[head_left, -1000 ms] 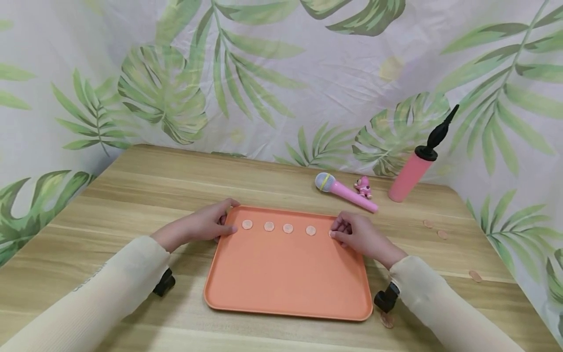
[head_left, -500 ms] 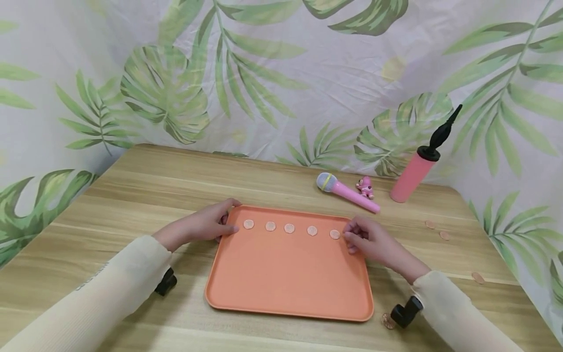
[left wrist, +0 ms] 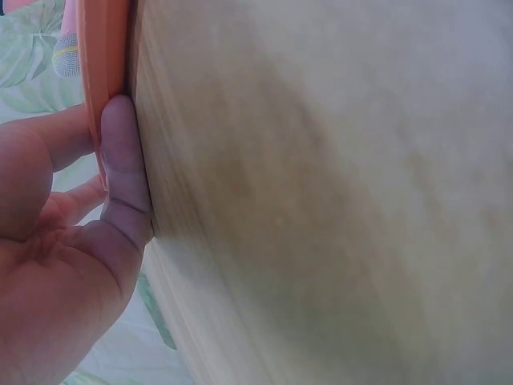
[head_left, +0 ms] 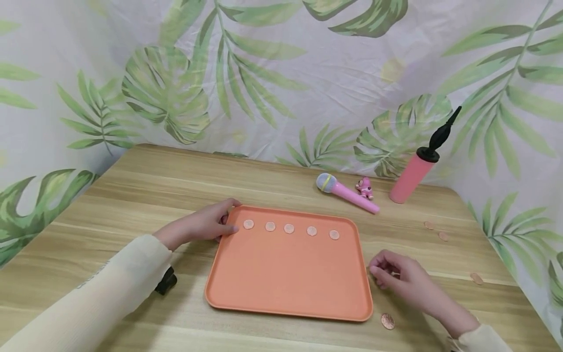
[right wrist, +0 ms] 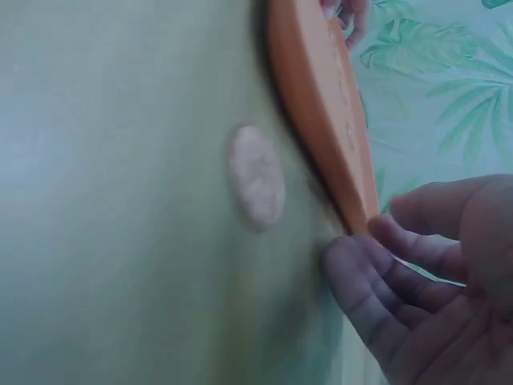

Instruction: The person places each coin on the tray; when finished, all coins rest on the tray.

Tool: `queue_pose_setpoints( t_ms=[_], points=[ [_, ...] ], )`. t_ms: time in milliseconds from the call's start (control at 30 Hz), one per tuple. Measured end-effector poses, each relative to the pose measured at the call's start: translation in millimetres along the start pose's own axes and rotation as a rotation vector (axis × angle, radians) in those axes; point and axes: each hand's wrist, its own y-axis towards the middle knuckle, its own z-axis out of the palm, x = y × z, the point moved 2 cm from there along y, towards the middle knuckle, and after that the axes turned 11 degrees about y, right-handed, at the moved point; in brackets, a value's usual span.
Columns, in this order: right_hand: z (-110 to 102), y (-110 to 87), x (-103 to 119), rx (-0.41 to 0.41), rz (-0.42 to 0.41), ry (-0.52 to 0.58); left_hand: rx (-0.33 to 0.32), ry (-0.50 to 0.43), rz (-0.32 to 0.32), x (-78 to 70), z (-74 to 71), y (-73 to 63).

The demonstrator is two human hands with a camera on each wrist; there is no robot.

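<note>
An orange rectangular tray (head_left: 290,276) lies on the wooden table, with a row of several copper-coloured coins (head_left: 289,229) along its far side. My left hand (head_left: 208,222) grips the tray's far left corner; in the left wrist view its fingers (left wrist: 122,148) pinch the rim. Just outside the tray's right edge, my right hand (head_left: 406,278) hovers low with loosely bent fingers and nothing visible between them. A single coin (head_left: 387,321) lies on the table nearer me, below that hand; the right wrist view shows this coin (right wrist: 256,176) blurred beside the tray's wall (right wrist: 313,88).
More coins (head_left: 476,278) are scattered on the right side of the table (head_left: 154,176). Behind the tray lie a pink toy microphone (head_left: 347,193) and a small pink figurine (head_left: 364,188). A pink hand pump (head_left: 413,176) with a black nozzle stands at the back right.
My right hand has let go of the rightmost coin, leaving it on the tray, and moved right and toward me, off the tray. The left hand stays at its corner.
</note>
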Motion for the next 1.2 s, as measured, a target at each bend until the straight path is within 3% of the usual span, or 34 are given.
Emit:
queue_pose_setpoints(
  t_ms=[133, 300, 533, 733, 1200],
  points=[
    [-4, -20.1, -5, 0.026, -0.012, -0.069, 0.006, 0.012, -0.008, 0.9, 0.8, 0.7],
    [-6, -40.6, -11, 0.110, 0.007, -0.056, -0.002, 0.031, -0.008, 0.3, 0.4, 1.2],
    [-2, -61.1, -17, 0.188, -0.095, -0.038, -0.003, 0.012, 0.002, 3.3, 1.9, 1.2],
    [2, -67.7, -21, 0.156, -0.175, -0.066, -0.015, 0.022, 0.006, 2.4, 1.9, 1.4],
    [11, -68.9, -17, 0.091, -0.131, -0.146, -0.001, 0.022, -0.001, 2.6, 1.5, 3.1]
  ],
)
